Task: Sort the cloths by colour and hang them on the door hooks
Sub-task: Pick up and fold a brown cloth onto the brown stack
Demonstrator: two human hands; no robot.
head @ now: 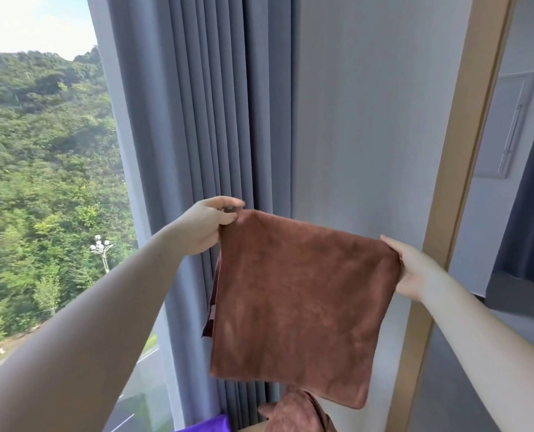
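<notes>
I hold a brown cloth (300,307) spread flat in the air in front of a grey wall panel. My left hand (206,227) pinches its top left corner, where a small loop shows between my fingertips. My right hand (410,269) grips the top right corner. A second brown cloth (293,414) lies crumpled below, at the bottom edge of the view. Beside it a purple cloth (206,427) peeks in. No door hooks are in view.
Grey pleated curtains (203,120) hang to the left of the wall panel (368,120). A window (41,151) on the far left looks out on green trees. A light wooden frame (465,151) runs down the right side, with a dark curtain (533,213) beyond it.
</notes>
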